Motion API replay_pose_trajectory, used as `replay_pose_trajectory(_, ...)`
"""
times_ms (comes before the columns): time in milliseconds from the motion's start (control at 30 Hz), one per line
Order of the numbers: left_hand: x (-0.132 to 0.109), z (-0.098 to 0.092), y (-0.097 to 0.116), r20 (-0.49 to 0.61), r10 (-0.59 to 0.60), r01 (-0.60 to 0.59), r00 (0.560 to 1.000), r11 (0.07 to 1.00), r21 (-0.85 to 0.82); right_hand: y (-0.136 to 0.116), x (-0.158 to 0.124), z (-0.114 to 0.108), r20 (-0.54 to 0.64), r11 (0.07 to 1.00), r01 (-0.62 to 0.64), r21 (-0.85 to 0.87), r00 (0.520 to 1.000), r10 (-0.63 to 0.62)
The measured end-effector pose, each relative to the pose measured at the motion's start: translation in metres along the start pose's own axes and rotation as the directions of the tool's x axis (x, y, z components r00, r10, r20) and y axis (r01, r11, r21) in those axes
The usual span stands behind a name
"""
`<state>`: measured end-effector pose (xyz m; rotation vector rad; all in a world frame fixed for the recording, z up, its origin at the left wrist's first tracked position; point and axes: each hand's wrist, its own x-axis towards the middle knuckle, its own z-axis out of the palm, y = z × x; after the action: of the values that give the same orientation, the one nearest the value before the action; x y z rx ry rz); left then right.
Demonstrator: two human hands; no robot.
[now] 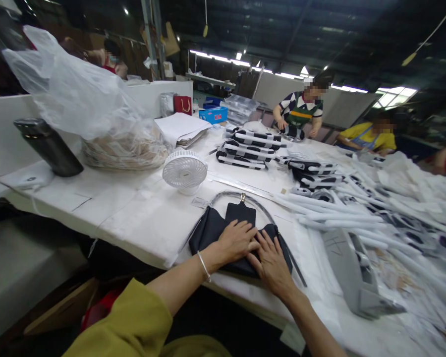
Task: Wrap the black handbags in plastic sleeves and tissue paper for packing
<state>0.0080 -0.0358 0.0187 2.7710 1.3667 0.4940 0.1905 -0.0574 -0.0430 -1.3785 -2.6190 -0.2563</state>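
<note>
A black handbag (208,230) lies flat on the white table at its front edge. Its dark flap tab (241,213) points away from me and ends in a gold-coloured clasp (243,198). Behind the bag curves its strap (262,206), which looks wrapped in clear film. My left hand (238,240) rests on the bag with fingers stretched out. Beside it, my right hand (273,258) lies on the bag's right half, fingers spread and palm down. The two hands touch or nearly touch at the thumbs. A small tag (199,202) sits by the strap's left end.
A white fan (185,171) stands behind the bag, with a dark flask (50,147) and a plastic sack (122,146) at left. Stacks of wrapped black bags (247,148), white tubes (338,215) and a grey holder (351,272) are rightward. Co-workers (303,111) sit or stand beyond.
</note>
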Motion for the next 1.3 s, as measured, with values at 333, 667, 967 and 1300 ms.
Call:
replay_pose_trajectory(333,-0.016,0.056,-0.017,-0.118,-0.013,0.007,0.993,0.999,-0.052,0.004,0.0,0.005,-0.021,1.0,0.003,-0.003,1.0,-0.003)
replay_pose_trajectory(667,-0.015,0.051,-0.024,-0.031,0.049,-0.052,0.998,0.99,-0.128,-0.02,0.0,-0.017,-0.021,0.992,-0.12,0.043,0.992,0.121)
replay_pose_trajectory(967,-0.015,0.035,-0.026,0.092,0.177,-0.174,0.98,0.984,-0.043,-0.031,-0.006,-0.013,-0.154,0.965,-0.189,0.18,0.964,0.218)
replay_pose_trajectory(1300,-0.012,0.04,-0.025,0.026,0.055,-0.053,0.998,0.995,-0.082,-0.03,-0.005,-0.012,-0.153,0.938,-0.206,0.277,0.955,0.255)
